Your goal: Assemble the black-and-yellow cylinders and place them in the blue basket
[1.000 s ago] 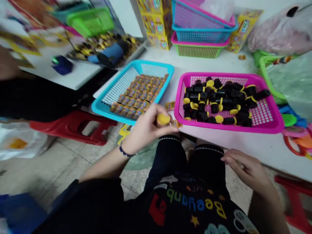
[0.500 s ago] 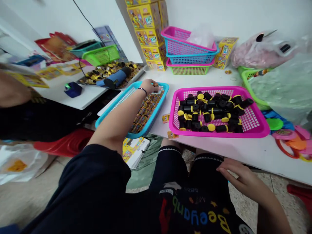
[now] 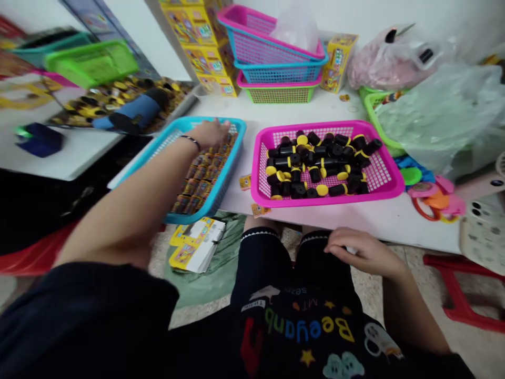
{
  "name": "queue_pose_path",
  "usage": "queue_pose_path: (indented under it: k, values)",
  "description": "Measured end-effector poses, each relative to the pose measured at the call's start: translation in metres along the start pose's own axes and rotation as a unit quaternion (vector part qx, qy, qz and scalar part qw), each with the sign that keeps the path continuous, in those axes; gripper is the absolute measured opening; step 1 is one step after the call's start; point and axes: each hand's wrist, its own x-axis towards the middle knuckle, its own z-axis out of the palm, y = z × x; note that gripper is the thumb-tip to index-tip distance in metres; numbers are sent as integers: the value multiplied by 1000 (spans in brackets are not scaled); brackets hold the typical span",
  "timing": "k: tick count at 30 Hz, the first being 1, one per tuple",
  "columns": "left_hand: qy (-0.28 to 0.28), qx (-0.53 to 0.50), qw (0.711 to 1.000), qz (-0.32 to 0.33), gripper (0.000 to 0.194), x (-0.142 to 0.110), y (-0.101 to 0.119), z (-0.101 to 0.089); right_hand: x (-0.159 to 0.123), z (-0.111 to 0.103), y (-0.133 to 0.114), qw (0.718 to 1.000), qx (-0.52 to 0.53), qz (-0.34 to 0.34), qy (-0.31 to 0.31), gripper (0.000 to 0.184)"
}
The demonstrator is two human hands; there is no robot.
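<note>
My left hand (image 3: pixel 213 133) dips into the far end of a blue plastic basket (image 3: pixel 223 190), at rows of small, apparently patterned containers (image 3: pixel 200 180); whether its fingers are parted or closed, I cannot tell. My right hand (image 3: pixel 361 250) rests at my thigh, fingers curled, grip unclear, near a pink basket (image 3: pixel 390 185) of black, yellow-capped containers (image 3: pixel 314 174).

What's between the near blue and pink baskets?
Head view: a small yellow printed piece on the white table; another sits by the front edge, at the pink basket's corner.
</note>
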Motion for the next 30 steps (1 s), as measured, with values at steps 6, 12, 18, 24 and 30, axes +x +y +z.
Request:
queue_pose_path:
  k: [6,12,18,24,30]
  values:
    - [96,53,980,168,48,-132,26,0,47,-17,1,971,-48,-45,228,16]
    - [-64,109,973,191,32,-207,18,82,113,-58,27,968,-208,21,137,19]
    - [-14,171,958,228,44,-201,27,123,151,-85,67,947,-263,56,-177,31]
    - [-43,176,953,242,46,-204,33,112,141,-89,49,941,-240,83,-222,54]
    - [-49,144,961,231,34,-199,29,104,148,-82,24,906,-293,182,-246,64]
